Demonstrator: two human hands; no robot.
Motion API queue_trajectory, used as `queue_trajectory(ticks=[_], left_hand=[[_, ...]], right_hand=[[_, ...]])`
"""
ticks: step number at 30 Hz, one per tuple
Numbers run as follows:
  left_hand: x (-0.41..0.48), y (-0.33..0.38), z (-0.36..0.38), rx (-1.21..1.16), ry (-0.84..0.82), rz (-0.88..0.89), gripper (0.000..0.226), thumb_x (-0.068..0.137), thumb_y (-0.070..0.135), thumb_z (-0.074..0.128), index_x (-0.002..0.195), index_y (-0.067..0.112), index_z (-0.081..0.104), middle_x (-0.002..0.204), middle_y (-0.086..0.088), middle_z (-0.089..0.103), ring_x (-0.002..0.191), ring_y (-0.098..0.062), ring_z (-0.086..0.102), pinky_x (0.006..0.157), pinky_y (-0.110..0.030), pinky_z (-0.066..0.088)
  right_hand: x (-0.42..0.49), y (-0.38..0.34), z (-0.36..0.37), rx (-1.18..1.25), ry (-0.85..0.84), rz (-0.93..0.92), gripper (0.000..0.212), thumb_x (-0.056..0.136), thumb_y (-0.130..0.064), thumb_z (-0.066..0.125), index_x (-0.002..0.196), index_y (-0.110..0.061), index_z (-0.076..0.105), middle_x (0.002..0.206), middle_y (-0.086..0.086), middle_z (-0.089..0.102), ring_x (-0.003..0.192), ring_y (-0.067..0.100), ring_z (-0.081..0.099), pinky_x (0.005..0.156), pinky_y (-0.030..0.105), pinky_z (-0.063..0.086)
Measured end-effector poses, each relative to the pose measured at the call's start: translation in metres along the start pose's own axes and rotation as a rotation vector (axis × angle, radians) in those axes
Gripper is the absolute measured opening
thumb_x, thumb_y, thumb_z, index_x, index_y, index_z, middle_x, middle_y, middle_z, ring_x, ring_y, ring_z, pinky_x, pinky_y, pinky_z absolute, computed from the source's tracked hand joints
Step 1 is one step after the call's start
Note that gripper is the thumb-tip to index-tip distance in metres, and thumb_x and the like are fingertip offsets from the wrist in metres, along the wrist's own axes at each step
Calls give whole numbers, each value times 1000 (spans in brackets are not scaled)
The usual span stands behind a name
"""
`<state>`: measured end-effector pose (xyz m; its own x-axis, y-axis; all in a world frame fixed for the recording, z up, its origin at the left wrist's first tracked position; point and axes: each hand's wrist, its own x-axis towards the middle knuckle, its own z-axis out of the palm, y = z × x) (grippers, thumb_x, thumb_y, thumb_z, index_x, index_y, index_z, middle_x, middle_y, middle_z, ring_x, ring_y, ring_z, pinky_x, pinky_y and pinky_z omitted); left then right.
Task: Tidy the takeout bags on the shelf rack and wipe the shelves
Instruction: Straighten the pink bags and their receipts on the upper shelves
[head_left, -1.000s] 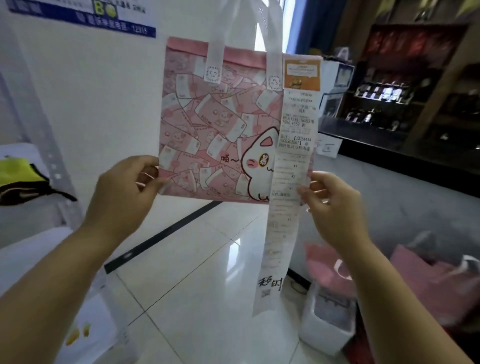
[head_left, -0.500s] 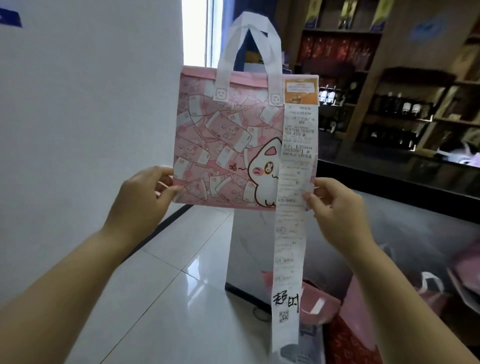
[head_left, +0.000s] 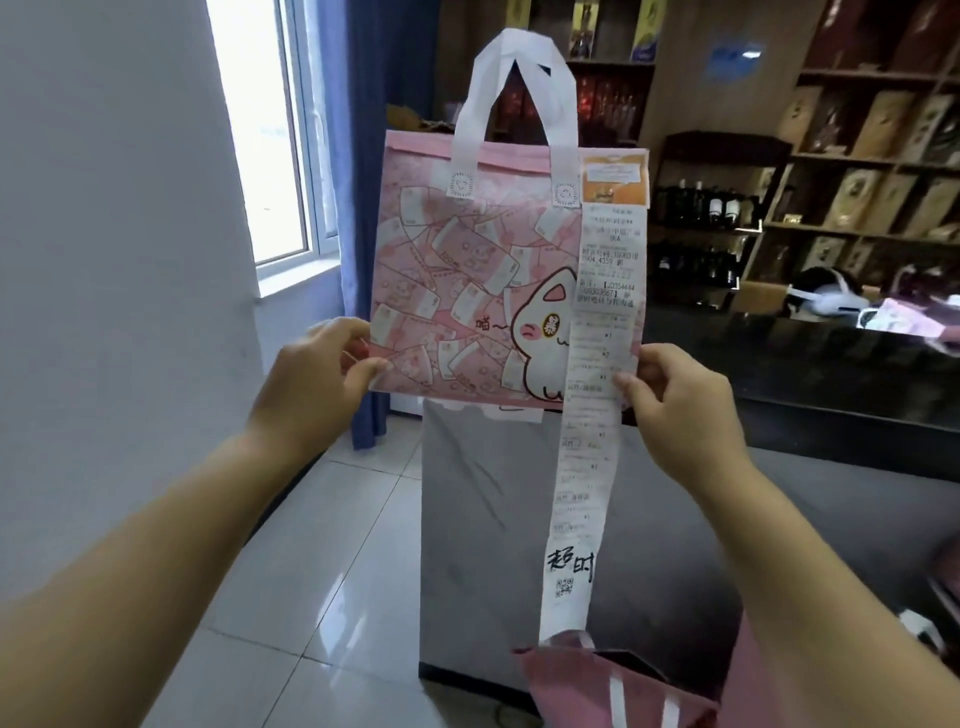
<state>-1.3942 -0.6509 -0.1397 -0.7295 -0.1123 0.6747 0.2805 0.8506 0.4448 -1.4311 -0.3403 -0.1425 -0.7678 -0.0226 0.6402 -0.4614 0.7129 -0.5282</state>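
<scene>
A flat pink takeout bag (head_left: 467, 270) with a cartoon cat, banknote pattern and white handles is held up in front of me. A long white receipt (head_left: 587, 415) hangs from its top right corner down past the bag's bottom edge. My left hand (head_left: 311, 384) pinches the bag's lower left corner. My right hand (head_left: 675, 400) pinches the lower right corner together with the receipt. The shelf rack is out of view.
Another pink bag (head_left: 613, 686) lies low at the bottom right. A grey counter (head_left: 493, 519) with a dark top stands ahead, wooden shelves of bottles and boxes (head_left: 857, 156) behind it. A white wall (head_left: 104, 260) and window (head_left: 265, 130) are on the left, glossy tile floor below.
My view has swung to the right, away from the rack and the white wall toward the counter and the bottle shelves. The bag stays held by both hands at its lower corners.
</scene>
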Motion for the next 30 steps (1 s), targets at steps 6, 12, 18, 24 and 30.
queue_trajectory(ticks=[6,12,18,24,30], left_hand=[[76,-37,63,-13,-19,19,28,83,23,68,107,10,61,88,4,57,72,-10,54,59,-7,33],[130,-72,122,-55,-8,-45,27,80,23,71,104,14,61,86,4,58,65,4,50,58,-7,33],[154,-98,162,-84,-49,-112,23,78,25,73,98,23,62,77,12,59,66,5,54,58,-7,35],[162,-108,182,-65,-75,-123,26,78,29,73,100,23,59,72,24,52,64,7,53,56,-8,33],[162,-111,187,-17,-101,-112,33,81,33,69,109,18,59,71,26,51,63,7,53,57,-9,33]], right_hand=[[70,34,44,-35,3,48,24,89,-22,60,113,-15,59,88,-6,66,80,16,65,73,40,56],[122,71,89,-35,-33,91,18,89,-24,61,106,-16,59,89,-6,65,79,13,62,66,30,52],[152,99,116,-22,-105,132,15,88,-26,62,102,-23,57,87,-13,61,84,12,61,71,30,51],[160,115,128,1,-100,151,14,87,-31,63,97,-31,53,86,-17,61,82,5,60,70,30,52],[158,118,125,-12,-99,151,17,85,-38,63,100,-33,55,87,-19,61,83,4,59,72,31,53]])
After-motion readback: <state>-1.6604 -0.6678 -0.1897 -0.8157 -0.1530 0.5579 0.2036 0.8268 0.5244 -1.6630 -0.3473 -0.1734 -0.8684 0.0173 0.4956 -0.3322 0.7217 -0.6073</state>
